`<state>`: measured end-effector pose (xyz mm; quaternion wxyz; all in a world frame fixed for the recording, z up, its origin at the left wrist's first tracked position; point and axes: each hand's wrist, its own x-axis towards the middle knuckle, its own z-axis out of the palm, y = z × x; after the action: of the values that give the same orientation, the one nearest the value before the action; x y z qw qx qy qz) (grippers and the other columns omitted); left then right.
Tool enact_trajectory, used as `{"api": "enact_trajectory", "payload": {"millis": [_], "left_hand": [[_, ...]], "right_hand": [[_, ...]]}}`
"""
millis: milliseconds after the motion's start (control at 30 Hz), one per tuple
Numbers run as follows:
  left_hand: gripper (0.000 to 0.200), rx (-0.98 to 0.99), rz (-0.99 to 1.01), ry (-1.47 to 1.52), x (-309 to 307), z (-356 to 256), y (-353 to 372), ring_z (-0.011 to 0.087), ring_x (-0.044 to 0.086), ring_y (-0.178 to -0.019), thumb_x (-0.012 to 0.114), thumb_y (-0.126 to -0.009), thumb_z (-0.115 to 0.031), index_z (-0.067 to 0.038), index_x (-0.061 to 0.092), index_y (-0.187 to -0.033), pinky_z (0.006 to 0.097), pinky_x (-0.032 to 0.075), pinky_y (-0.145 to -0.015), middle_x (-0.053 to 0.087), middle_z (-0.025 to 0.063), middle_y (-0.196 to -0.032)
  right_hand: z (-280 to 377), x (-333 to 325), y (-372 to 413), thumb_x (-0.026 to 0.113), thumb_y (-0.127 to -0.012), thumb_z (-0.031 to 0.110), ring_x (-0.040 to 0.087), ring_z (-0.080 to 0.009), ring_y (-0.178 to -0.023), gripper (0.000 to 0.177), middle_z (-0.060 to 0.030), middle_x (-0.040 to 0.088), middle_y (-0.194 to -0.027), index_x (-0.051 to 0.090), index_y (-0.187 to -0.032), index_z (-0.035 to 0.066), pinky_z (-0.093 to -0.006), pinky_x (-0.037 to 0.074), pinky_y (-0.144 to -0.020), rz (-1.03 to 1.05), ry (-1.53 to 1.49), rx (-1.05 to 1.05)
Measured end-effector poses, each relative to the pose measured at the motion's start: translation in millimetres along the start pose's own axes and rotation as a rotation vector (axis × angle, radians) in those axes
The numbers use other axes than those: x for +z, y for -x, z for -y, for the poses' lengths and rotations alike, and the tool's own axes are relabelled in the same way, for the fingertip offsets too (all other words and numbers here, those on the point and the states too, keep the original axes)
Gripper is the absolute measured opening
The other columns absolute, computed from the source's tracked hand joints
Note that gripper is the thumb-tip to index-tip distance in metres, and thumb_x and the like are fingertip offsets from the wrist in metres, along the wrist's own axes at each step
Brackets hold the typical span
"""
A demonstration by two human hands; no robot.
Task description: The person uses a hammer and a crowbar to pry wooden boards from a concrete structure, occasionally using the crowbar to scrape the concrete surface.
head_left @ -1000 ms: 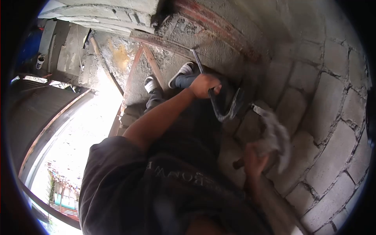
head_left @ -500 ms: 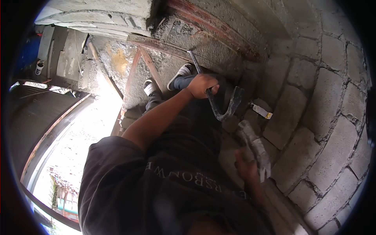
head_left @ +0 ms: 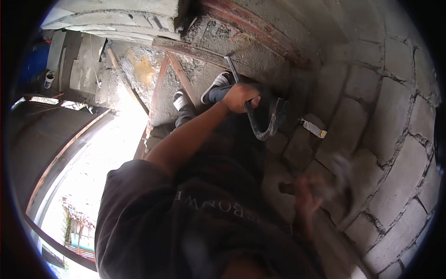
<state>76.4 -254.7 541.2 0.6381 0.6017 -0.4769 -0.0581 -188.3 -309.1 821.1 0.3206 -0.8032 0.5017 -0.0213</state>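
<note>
My left hand (head_left: 241, 98) is wrapped round the shaft of a dark metal crowbar (head_left: 262, 132). Its hooked, forked end curves up toward the right, while the straight end points away past my feet. Lower right, my right hand (head_left: 309, 195) grips the dark handle of a claw hammer (head_left: 343, 186). Motion blurs the hammer head, which is apart from the crowbar, in front of the block wall. Part of the right forearm lies in shadow.
A wall of rough concrete blocks (head_left: 388, 111) rises on the right, with a small white and yellow packet (head_left: 314, 127) near it. Wooden boards (head_left: 179, 76) lie around my feet. A white cup (head_left: 49, 79) and a blue object (head_left: 35, 60) are at far left.
The hammer has swung to the right, away from the crowbar, and my right hand has shifted right with it. My left hand and the crowbar have barely moved.
</note>
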Motion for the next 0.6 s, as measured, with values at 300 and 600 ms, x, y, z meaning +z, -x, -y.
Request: {"api": "enact_trajectory", "payload": {"millis": [300, 600], "left_hand": [[0.022, -0.011, 0.000, -0.009, -3, 6, 13, 0.0356, 0.053, -0.057, 0.059, -0.081, -0.014, -0.007, 0.046, -0.065, 0.0465, 0.042, -0.053, 0.049, 0.0128, -0.062], [0.024, -0.026, -0.016, -0.017, -4, -3, 10, 0.0354, 0.050, -0.056, 0.058, -0.082, -0.014, -0.006, 0.044, -0.065, 0.0464, 0.040, -0.053, 0.045, 0.0124, -0.060]], "right_hand": [[-31, 62, -2, 0.052, -0.100, 0.023, 0.060, -0.0238, -0.106, 0.038, -0.0131, 0.063, -0.117, 0.053, -0.126, -0.004, -0.0346, 0.045, -0.093, 0.259, 0.407, 0.092], [27, 74, -17, 0.062, -0.095, 0.031, 0.061, -0.0147, -0.083, 0.041, -0.0049, 0.064, -0.089, 0.061, -0.122, 0.001, -0.0315, 0.047, -0.075, 0.208, -0.073, -0.127]]}}
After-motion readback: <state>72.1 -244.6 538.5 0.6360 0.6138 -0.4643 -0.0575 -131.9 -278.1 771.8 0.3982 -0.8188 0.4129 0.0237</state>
